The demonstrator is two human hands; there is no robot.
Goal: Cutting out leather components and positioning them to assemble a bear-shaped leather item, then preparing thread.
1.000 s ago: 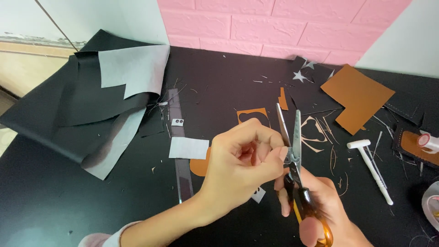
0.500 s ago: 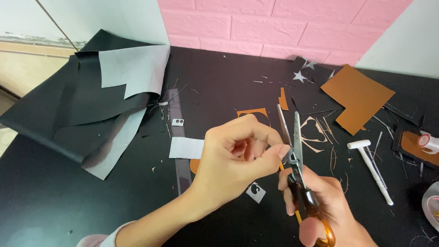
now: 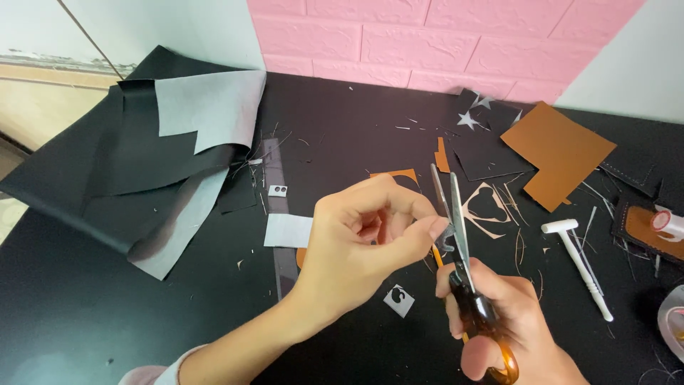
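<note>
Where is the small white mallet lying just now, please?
In the head view, the white mallet lies on the black table's right side, below the brown sheet and right of the scissors.

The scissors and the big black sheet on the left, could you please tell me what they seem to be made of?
Scissors: grey metal blades with a dull sheen; amber handles, glossy and translucent, probably plastic. Black sheet: flexible, matte black face, pale grey backing where it folds over, likely faux leather or backed fabric.

Your scissors point(image 3: 467, 285) have amber-orange handles and silvery blades. The worktop point(image 3: 356, 121) is black, strewn with brown scraps. The folded sheet point(image 3: 142, 164) is black with a grey underside, the wall point(image 3: 427, 36) pink brick-patterned, and the small tool point(image 3: 581, 264) white, perhaps plastic.
</note>
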